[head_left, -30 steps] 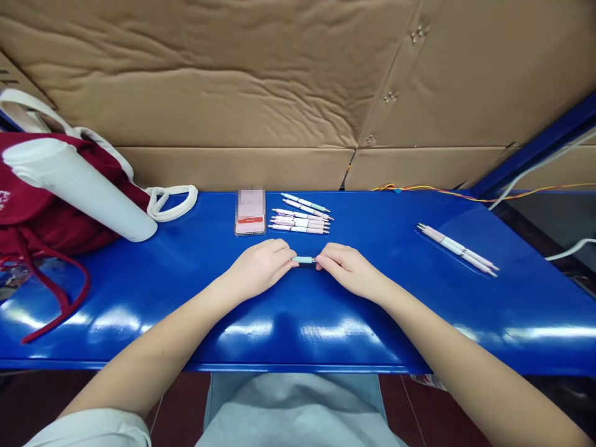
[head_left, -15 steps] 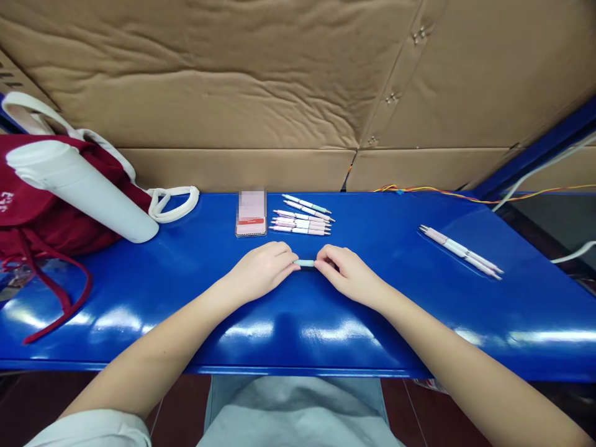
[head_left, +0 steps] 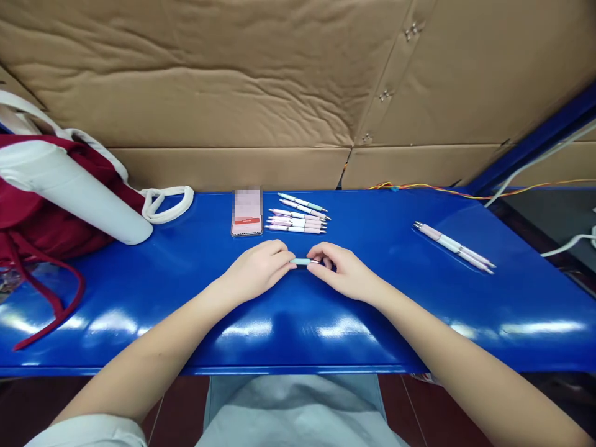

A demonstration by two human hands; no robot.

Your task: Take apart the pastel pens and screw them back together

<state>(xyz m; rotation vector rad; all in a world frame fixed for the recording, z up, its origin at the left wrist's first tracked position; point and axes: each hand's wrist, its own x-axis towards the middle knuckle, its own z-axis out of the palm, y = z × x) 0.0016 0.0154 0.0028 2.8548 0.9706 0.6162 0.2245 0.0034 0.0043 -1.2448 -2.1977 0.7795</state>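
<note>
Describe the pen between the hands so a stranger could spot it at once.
Over the middle of the blue table, the left hand and right hand nearly meet. The pale blue-green pen bridges the gap, gripped by the left hand. The other pens lie loose in two groups; only this one is held.

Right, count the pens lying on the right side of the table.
2: the farther pen and, close beside it, the nearer pen, both lying slantwise on the blue table. None there seems hidden.
</note>
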